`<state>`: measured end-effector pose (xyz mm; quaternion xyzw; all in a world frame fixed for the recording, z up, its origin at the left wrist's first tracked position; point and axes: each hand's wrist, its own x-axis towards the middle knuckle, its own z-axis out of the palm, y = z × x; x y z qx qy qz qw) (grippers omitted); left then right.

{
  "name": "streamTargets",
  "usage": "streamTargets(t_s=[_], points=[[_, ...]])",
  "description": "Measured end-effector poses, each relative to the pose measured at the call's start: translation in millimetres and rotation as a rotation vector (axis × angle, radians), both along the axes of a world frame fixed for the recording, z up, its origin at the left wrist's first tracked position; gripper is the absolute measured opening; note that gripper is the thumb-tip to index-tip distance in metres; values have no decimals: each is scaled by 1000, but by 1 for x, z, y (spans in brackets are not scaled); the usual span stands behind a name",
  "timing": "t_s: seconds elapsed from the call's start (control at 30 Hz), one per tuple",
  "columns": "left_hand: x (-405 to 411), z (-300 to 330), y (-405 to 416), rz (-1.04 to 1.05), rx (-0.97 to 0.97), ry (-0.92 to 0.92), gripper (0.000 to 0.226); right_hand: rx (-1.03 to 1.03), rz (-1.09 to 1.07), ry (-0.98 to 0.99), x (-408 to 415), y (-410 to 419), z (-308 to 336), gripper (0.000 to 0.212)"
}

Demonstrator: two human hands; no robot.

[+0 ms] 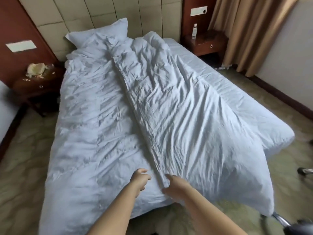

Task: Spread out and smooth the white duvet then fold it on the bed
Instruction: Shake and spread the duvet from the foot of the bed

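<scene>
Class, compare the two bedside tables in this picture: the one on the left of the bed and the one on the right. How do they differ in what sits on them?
The left bedside table carries a crumpled pale heap with scraps scattered round it; the right bedside table carries only an upright clear bottle. The left one's top looks littered; the right one's looks tidy. The left one lies partly in shadow, the right one beside the curtain. Both are dark reddish wood with a front drawer pull.
</scene>
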<state>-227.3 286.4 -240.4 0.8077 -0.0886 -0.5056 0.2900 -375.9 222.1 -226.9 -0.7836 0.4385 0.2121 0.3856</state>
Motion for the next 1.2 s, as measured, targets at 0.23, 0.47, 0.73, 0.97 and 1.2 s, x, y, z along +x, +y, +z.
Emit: streamTargets(t_s=[0.23, 0.47, 0.73, 0.97, 1.2], points=[[42, 36, 102, -19, 6, -56, 35, 8, 101, -41, 53, 71, 30, 70], [135, 2, 245, 182, 29, -89, 30, 7, 301, 2, 162, 186, 8, 70], [250, -43, 380, 295, -7, 40, 27, -10, 425, 93, 300, 325, -33, 65], [312, -97, 446, 510, 68, 175, 22, 3, 539, 154, 378, 372, -76, 64], [352, -175, 447, 737, 104, 328, 21, 55, 672, 135, 454, 378, -150, 58]])
